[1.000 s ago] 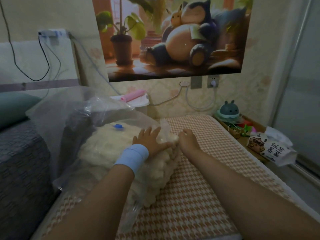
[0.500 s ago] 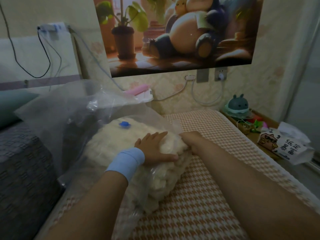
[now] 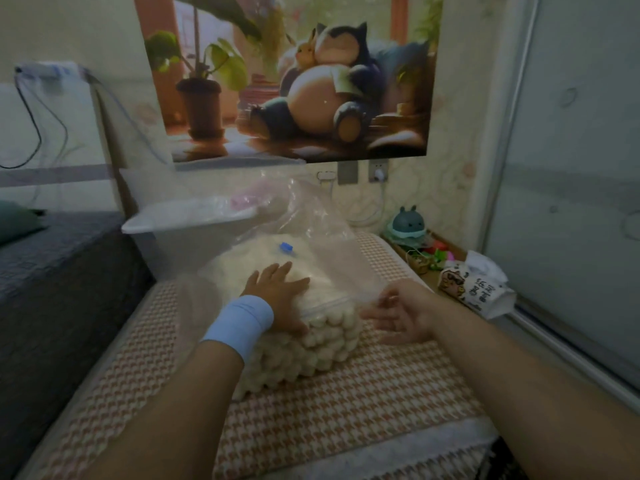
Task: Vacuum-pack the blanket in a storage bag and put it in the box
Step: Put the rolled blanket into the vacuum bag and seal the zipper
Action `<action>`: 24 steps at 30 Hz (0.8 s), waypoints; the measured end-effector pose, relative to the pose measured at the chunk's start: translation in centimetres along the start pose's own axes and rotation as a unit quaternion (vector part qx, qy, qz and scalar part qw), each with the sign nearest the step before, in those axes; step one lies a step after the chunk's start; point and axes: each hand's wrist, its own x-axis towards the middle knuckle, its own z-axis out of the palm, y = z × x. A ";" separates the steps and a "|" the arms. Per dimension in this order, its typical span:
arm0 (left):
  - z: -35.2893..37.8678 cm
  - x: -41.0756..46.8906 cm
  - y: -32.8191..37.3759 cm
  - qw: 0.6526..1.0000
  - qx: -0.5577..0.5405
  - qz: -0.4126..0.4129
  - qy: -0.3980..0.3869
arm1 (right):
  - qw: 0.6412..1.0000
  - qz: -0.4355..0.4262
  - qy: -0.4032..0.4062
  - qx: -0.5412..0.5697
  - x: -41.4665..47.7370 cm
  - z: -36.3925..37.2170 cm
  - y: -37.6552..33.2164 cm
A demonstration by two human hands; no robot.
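Much of blanket (image 3: 325,344) behind hazy bag (image 3: 332,233)

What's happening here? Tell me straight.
A person is packing a cream bobbly blanket into a clear storage bag on the bed mat. The left hand presses flat on top of the blanket. The right hand is at the bag's mouth, too blurred to tell its grip. The blanket's near end sticks out of the bag, unsealed. The white box sits behind.
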 end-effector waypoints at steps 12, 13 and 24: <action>1.3 0.1 2.5 0.999 -0.025 0.039 0.022 | 0.705 -0.322 0.206 -0.597 7.0 -2.6 0.5; 1.3 0.2 2.6 0.999 -0.025 0.034 0.026 | 0.681 -0.339 0.221 -0.611 7.4 -2.3 0.4; 1.2 1.4 3.1 0.986 -0.102 -0.056 0.116 | 0.633 -0.366 0.286 -0.619 3.3 -3.2 -0.2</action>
